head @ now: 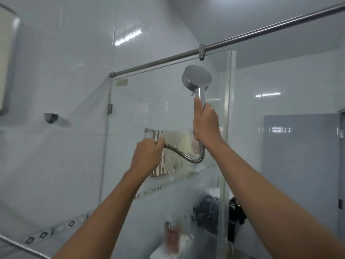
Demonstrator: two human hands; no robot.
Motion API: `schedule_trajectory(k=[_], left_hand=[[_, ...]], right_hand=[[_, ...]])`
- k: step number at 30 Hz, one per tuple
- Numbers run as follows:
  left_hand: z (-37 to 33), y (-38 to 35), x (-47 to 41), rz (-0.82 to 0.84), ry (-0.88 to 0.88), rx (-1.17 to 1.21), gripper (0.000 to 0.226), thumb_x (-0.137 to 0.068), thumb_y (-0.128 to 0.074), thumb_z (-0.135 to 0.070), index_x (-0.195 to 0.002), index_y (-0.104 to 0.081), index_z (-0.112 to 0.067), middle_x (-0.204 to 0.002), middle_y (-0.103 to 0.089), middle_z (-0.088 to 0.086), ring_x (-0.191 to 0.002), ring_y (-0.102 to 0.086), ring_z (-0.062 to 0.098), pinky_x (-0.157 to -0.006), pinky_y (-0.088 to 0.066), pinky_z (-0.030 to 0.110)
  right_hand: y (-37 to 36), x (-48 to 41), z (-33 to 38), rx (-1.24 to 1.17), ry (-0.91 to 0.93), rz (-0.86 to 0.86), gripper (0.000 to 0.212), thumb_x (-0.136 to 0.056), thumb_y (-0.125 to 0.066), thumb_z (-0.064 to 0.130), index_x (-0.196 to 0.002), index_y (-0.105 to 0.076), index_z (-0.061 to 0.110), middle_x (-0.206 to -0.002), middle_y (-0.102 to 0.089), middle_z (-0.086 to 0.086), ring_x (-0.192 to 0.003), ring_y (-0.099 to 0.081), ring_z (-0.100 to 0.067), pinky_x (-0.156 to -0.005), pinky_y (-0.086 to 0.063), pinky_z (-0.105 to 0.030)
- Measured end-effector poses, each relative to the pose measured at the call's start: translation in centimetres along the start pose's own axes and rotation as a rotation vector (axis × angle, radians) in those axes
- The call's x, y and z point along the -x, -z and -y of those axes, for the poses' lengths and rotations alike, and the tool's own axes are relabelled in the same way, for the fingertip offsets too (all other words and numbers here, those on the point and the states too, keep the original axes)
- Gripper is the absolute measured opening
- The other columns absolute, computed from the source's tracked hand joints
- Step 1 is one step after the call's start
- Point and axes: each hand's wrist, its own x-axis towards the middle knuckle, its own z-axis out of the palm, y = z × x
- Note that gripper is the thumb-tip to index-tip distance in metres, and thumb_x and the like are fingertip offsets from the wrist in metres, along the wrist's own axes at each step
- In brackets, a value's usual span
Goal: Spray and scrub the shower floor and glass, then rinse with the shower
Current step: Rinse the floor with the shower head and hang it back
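Observation:
A chrome shower head (197,78) is raised high in front of the glass panel (141,101), its round face turned toward the glass. My right hand (206,124) grips its handle just below the head. The metal hose (186,156) loops down from the handle and across to my left hand (147,156), which grips it at about towel height. The glass is wet and smeared in its lower half, blurring what lies behind it. No spray bottle or scrubber is in view, and the shower floor is out of frame.
A steel rail (242,37) runs across the top of the glass, fixed by a clamp (201,52). A striped towel (162,154) hangs behind the glass. A wall bracket (50,117) sits on the left tiles, a white heater (7,62) at far left, and dark clothing (237,212) past the glass edge.

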Motion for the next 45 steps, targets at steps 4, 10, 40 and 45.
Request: schedule_trajectory(k=[4, 10, 40, 45], left_hand=[[2.4, 1.7, -2.4, -0.016, 0.040, -0.009, 0.058, -0.101, -0.045, -0.039, -0.068, -0.063, 0.006, -0.063, -0.055, 0.012, -0.054, -0.045, 0.022, -0.054, -0.036, 0.032], [6.7, 4.9, -6.0, -0.038, 0.068, -0.039, 0.060, -0.101, -0.044, -0.042, -0.077, -0.066, 0.009, -0.066, -0.055, 0.010, -0.058, -0.046, 0.024, -0.055, -0.036, 0.033], [27.3, 5.1, 1.7, 0.112, 0.291, -0.198, 0.061, -0.103, -0.042, -0.044, -0.056, -0.051, -0.006, -0.060, -0.054, 0.012, -0.054, -0.053, 0.029, -0.057, -0.041, 0.035], [29.6, 2.9, 10.0, 0.208, 0.342, -0.246, 0.062, -0.105, -0.044, -0.038, -0.053, -0.049, -0.006, -0.060, -0.055, 0.017, -0.059, -0.052, 0.031, -0.060, -0.040, 0.038]], right_hand=[[-3.8, -1.3, 0.3, 0.012, -0.051, 0.051, 0.046, -0.102, -0.032, 0.059, -0.082, -0.045, 0.021, -0.073, -0.054, -0.005, -0.057, -0.051, -0.022, -0.054, -0.056, -0.050], [-10.1, -4.0, 0.6, 0.013, -0.072, 0.076, 0.045, -0.103, -0.030, 0.057, -0.086, -0.046, 0.019, -0.080, -0.057, -0.008, -0.056, -0.055, -0.023, -0.034, -0.043, -0.023], [-26.4, 10.1, -11.4, 0.090, -0.167, 0.329, 0.047, -0.103, -0.030, 0.059, -0.083, -0.046, 0.020, -0.073, -0.057, -0.008, -0.059, -0.059, -0.026, -0.050, -0.054, -0.042], [-24.4, 18.8, -15.5, -0.025, -0.343, 0.367, 0.044, -0.102, -0.035, 0.060, -0.079, -0.045, 0.024, -0.066, -0.049, -0.003, -0.055, -0.049, -0.020, -0.050, -0.048, -0.040]])
